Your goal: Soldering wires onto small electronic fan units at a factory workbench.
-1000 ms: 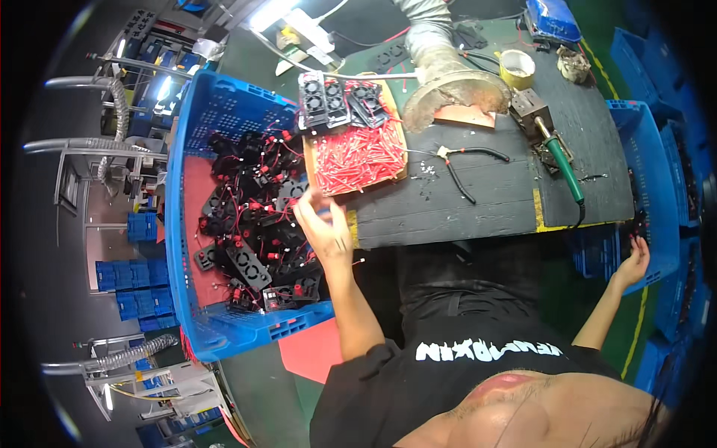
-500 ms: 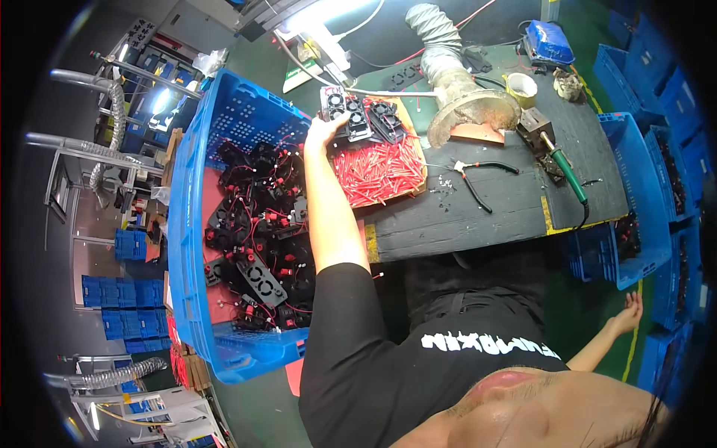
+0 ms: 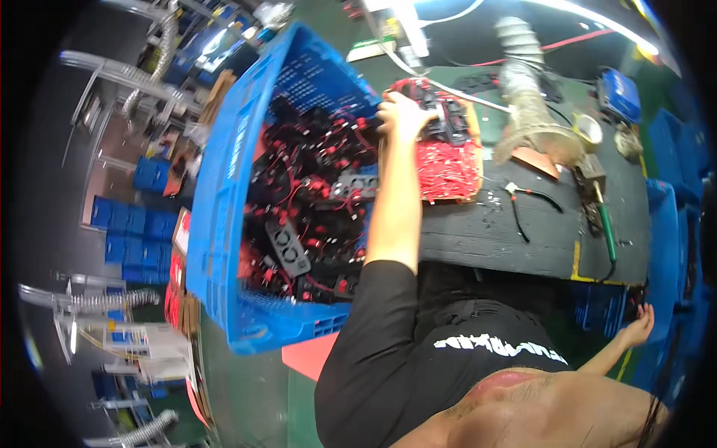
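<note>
My left hand [image 3: 405, 116] reaches over the left side of an open cardboard box [image 3: 478, 157], thumb and fingers around a black fan housing [image 3: 424, 95]. Motion blur and the hand itself hide much of that piece. Beside it another dark fan housing [image 3: 451, 125] rests on the box's contents. Red tube-like pieces [image 3: 448, 170] fill the near part of the box. My right hand [image 3: 639, 326] hangs low on the right, beside a blue crate, fingers loosely apart and nothing in them.
Left of the box, a large blue crate [image 3: 216, 216] holds tangled fan housings [image 3: 287, 250] with red wires. On the black bench lie pliers [image 3: 523, 205] and a green-handled soldering iron [image 3: 606, 228]. A fume hose [image 3: 523, 82] stands behind. More blue crates [image 3: 661, 239] line the right.
The view has swung left, so bench and crate sit farther right in the picture. My left hand has shifted slightly right and away over the box; my right hand still hangs low.
</note>
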